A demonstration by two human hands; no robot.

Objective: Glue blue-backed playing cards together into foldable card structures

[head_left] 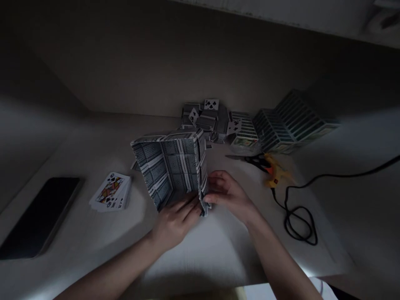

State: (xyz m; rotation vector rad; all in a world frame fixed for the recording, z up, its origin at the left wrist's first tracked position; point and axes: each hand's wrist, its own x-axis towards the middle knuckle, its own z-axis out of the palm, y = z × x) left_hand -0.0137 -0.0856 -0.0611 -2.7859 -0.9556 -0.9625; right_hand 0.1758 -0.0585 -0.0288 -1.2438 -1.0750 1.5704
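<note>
An open box made of playing cards (181,162), patterned grey-blue and white, stands tilted on the table with its open side towards me. My left hand (179,218) reaches into its lower right corner and grips the lower edge there, the fingertips partly hidden inside. At the right wall, my right hand (226,193) has its thumb on the front edge and its fingers bent against the outer face. Whether a loose card lies between the right fingers and the wall is hidden.
Left lie a black phone (40,216) and a playing-card stack (111,191). Behind the box are piled card packs (208,118) and slotted card-built pieces (281,125). Scissors (254,160), a yellow glue gun (276,171) and its black cord (300,225) lie on the right.
</note>
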